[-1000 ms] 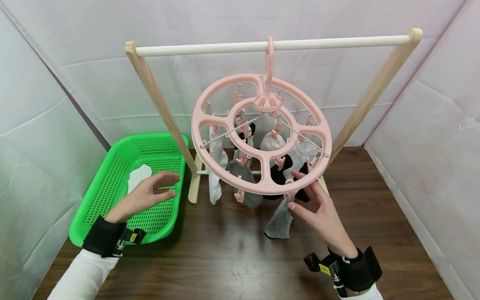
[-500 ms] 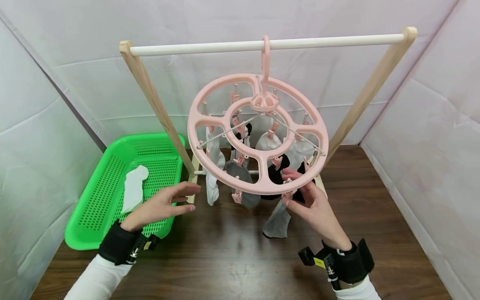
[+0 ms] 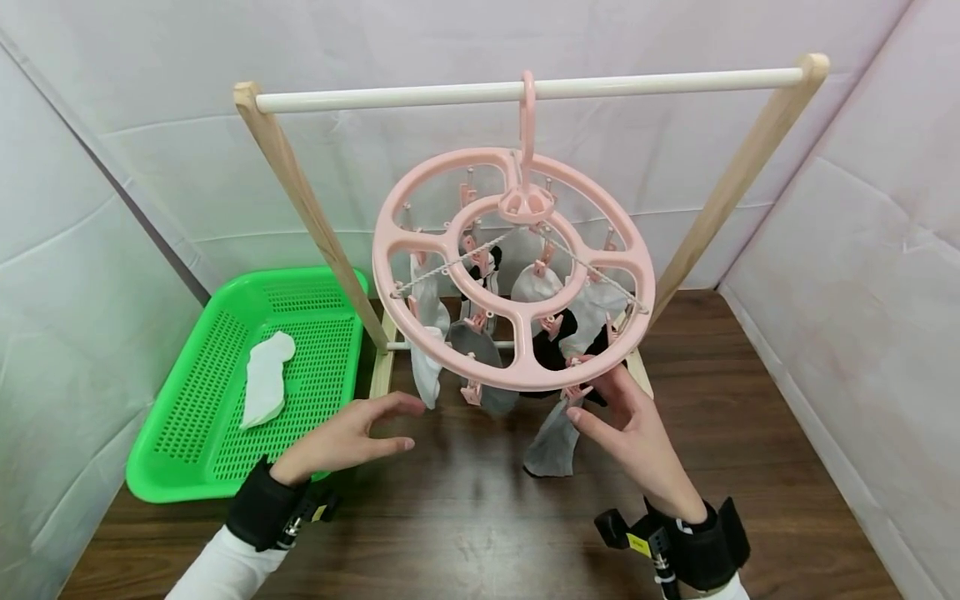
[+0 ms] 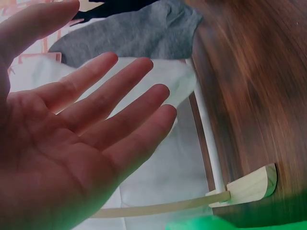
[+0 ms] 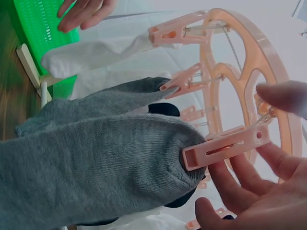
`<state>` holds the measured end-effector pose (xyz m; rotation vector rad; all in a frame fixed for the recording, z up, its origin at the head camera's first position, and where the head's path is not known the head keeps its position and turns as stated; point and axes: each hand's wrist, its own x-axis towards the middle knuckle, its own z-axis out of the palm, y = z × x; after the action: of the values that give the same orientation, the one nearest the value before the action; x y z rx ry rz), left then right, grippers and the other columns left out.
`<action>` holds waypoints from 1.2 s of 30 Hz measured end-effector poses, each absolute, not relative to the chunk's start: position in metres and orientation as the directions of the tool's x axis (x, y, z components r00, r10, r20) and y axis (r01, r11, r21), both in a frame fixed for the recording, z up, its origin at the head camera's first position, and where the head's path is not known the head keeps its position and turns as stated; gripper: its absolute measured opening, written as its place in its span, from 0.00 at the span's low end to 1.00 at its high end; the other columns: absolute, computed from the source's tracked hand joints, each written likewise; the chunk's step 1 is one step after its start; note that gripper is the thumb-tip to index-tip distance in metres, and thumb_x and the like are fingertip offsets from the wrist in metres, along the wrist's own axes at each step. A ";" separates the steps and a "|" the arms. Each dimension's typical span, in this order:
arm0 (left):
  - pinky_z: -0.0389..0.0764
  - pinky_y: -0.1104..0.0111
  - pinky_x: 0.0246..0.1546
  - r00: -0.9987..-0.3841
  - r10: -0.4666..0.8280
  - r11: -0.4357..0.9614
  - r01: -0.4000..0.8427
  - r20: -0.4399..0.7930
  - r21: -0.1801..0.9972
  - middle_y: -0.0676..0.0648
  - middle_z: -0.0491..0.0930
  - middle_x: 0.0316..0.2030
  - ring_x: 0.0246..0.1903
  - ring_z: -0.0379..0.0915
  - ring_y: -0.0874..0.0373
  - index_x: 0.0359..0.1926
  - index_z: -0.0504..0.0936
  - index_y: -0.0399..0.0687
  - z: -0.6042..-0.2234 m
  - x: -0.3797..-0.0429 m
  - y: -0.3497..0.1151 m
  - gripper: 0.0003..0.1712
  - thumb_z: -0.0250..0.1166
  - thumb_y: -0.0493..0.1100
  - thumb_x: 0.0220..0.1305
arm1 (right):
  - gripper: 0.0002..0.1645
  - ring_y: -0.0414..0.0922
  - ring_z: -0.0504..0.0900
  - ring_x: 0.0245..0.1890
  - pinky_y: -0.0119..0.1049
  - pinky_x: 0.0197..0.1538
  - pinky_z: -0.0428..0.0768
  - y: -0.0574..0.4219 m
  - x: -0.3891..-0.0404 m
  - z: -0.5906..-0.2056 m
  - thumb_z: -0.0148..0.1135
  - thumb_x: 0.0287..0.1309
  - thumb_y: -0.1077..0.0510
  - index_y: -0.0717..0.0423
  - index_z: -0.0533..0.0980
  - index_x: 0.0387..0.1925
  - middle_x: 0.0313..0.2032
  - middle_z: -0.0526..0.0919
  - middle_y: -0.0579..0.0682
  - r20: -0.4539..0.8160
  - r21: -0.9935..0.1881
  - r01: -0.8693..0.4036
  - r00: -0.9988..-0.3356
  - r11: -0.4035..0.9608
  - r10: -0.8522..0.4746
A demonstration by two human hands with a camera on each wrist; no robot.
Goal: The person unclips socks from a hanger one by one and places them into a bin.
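A round pink clip hanger [image 3: 525,354] hangs by its hook with several socks on its clips. My right hand [image 3: 633,429] is at its front right rim, thumb and fingers spread around a pink clip [image 5: 225,149] that bites the end of a grey sock [image 5: 100,167]. The thumb stands apart from that clip, while the fingertips lie right by it. Nothing is in my left hand [image 3: 348,437], whose fingers extend below a hanging white sock [image 3: 426,367], left of the hanger. Another grey sock [image 4: 129,40] shows beyond it in the left wrist view.
A green basket [image 3: 168,425] on the left holds one white sock [image 3: 266,379]. The hanger's hook goes over the white rod [image 3: 420,96] of a wooden stand [image 3: 705,229]. Black and white socks hang towards the back. Pale cloth walls surround the dark wooden table [image 3: 480,533].
My left hand has moved right and down, from over the basket to beside the hanger. My right thumb came up to the clip, then drew slightly off it. The view has shifted a little.
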<state>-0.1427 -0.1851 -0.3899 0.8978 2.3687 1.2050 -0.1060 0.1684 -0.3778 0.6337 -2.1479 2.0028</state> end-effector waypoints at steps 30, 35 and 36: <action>0.67 0.62 0.61 -0.614 0.786 0.345 0.523 0.064 0.779 0.44 0.69 0.64 0.63 0.65 0.54 0.71 0.62 0.45 -0.400 -0.148 -0.101 0.41 0.70 0.44 0.60 | 0.26 0.44 0.79 0.45 0.33 0.47 0.79 0.138 -0.102 -0.382 0.59 0.61 0.73 0.68 0.67 0.61 0.44 0.79 0.52 0.303 -0.953 -0.289 -0.921 -0.093 -0.246; 0.65 0.65 0.62 -0.591 0.805 0.306 0.497 0.058 0.812 0.48 0.63 0.68 0.64 0.61 0.60 0.73 0.57 0.51 -0.404 -0.146 -0.086 0.49 0.74 0.46 0.56 | 0.27 0.45 0.79 0.47 0.33 0.50 0.78 0.132 -0.099 -0.381 0.59 0.61 0.72 0.69 0.66 0.61 0.46 0.78 0.53 0.275 -0.961 -0.256 -0.924 -0.104 -0.267; 0.65 0.66 0.62 -0.587 0.807 0.302 0.493 0.056 0.816 0.48 0.63 0.68 0.64 0.61 0.61 0.73 0.57 0.51 -0.405 -0.145 -0.083 0.49 0.74 0.46 0.56 | 0.27 0.45 0.79 0.47 0.34 0.51 0.78 0.131 -0.098 -0.381 0.60 0.62 0.71 0.68 0.66 0.62 0.47 0.78 0.53 0.267 -0.963 -0.247 -0.925 -0.106 -0.270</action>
<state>-0.1454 -0.0832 -0.4050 1.1659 2.2099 1.1872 -0.0982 0.1315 -0.3807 0.6098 -2.1110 2.2674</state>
